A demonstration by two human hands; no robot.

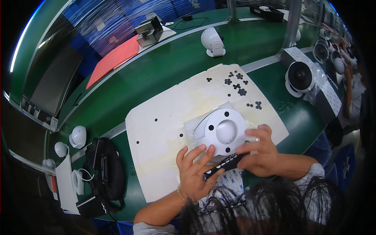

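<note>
Bright, even light falls on the pale board [156, 168] beside the left hand [194, 170], while a white strip [19, 45] glares far left of it. I catch plastic wrap [113, 23] glinting beyond. The right hand [260, 156] blurs slightly; away from the grip, edges bend and corners sink into black.

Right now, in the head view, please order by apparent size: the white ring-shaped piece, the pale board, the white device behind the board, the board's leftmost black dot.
Pale board
White ring-shaped piece
White device (farther away, real size unsure)
Leftmost black dot
</note>
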